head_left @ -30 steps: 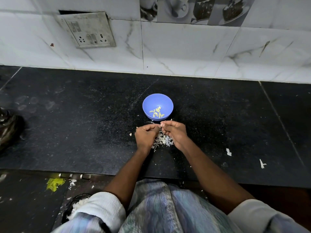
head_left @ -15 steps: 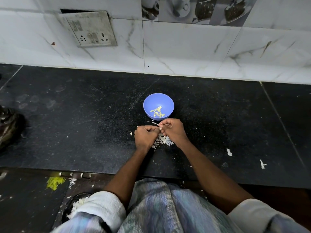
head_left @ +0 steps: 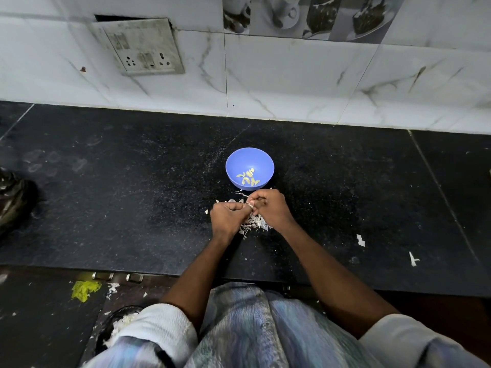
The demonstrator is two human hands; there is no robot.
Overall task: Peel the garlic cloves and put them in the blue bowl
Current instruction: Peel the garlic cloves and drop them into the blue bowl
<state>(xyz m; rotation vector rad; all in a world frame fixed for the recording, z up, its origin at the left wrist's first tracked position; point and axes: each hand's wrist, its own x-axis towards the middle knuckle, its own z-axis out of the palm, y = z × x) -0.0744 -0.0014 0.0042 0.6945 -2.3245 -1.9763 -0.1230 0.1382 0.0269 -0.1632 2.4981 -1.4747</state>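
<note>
The blue bowl [head_left: 249, 162] stands on the black counter with several peeled garlic cloves [head_left: 248, 177] in its bottom. Just in front of it my left hand [head_left: 227, 217] and my right hand [head_left: 269, 208] meet, fingers curled. Between their fingertips they pinch one small garlic clove [head_left: 250, 205], mostly hidden by the fingers. A heap of white garlic skins [head_left: 255, 223] lies on the counter under and between the hands.
The black counter [head_left: 132, 195] runs to a white tiled wall with a socket plate [head_left: 140, 46]. A dark crumpled object [head_left: 13, 203] sits at the left edge. White scraps [head_left: 360, 240] lie to the right. The floor below holds litter and a yellow scrap [head_left: 85, 289].
Both hands stay together at the same spot before the bowl, working the clove; the fingers have shifted only slightly.
</note>
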